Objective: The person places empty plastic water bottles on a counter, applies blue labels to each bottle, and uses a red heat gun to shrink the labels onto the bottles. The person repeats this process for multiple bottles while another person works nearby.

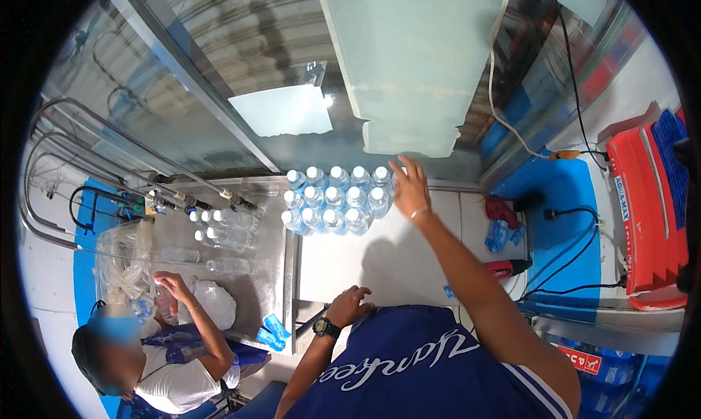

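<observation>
Capped clear plastic water bottles [333, 197] with blue labels stand upright in close rows on a white tabletop [328, 260]. At the back right corner of this group, my right hand [412, 192] has its fingers around one more bottle [403, 172], mostly hidden behind them. My left hand [349, 308], with a dark watch at the wrist, is by the front edge of the white tabletop. It holds nothing, and its fingers are loosely bent and apart.
Left, a co-worker's hand [172, 285] holds a bottle at a steel table [268, 255] with unlabelled bottles [233, 227], a plastic bag [216, 304] and blue label bundles [274, 331]. Metal pipes [181, 194] reach over it. Right are a red heat gun [506, 268] and cables [589, 238]. Glass stands behind.
</observation>
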Motion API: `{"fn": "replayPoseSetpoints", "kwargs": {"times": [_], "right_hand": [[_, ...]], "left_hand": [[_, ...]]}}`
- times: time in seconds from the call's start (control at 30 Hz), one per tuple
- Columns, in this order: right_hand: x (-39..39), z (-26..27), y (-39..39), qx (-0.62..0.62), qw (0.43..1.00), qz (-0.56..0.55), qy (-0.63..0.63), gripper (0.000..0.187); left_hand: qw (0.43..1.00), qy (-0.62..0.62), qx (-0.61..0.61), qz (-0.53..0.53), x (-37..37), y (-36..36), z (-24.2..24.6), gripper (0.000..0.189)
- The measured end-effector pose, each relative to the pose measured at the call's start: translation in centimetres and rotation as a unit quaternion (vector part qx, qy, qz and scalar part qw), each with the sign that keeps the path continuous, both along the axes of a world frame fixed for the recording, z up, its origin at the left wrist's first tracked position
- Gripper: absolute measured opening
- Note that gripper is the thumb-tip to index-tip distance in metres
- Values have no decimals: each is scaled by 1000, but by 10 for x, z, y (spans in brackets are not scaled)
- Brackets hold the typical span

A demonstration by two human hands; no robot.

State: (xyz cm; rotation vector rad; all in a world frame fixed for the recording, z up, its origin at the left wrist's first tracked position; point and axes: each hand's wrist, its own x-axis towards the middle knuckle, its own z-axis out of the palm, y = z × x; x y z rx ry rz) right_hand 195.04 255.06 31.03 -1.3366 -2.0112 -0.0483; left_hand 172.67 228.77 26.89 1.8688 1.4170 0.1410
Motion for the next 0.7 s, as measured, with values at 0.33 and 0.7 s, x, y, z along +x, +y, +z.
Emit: {"fn": "replayPoseSetpoints", "kwargs": {"times": [0.33,0.7], "right_hand": [[46,-12,-40,-257,964,35,-54,39],[-33,-28,-84,-240,966,67,72,43]], "left_hand": [[998,-52,-20,33,6,-3,-9,40],[999,-29,12,-13,11,20,6,37]]}}
